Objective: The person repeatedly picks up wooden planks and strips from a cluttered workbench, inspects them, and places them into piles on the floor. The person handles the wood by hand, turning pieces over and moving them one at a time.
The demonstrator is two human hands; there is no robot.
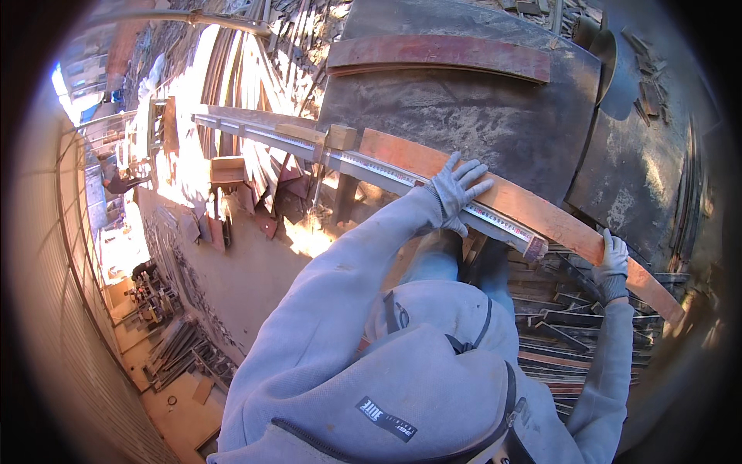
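Note:
A long reddish-brown wooden board (533, 207) lies slanting along the near edge of a dark worktable (495, 135), its right end reaching past the table. My left hand (457, 192), in a light grey glove, rests flat with spread fingers across the board and the rail beside it. That metal rail (363, 168) carries a measuring scale along its length. At the right, my gloved right hand (613, 263) is closed around the board near its end. A small wooden block (341, 137) sits by the board's left end.
A second reddish plank (440, 52) lies across the far part of the table. Stacked wood strips (564, 325) are below on the right. Long boards lean at upper left, near a small wooden box (227, 170). Timber offcuts (182, 352) lie on the floor at lower left.

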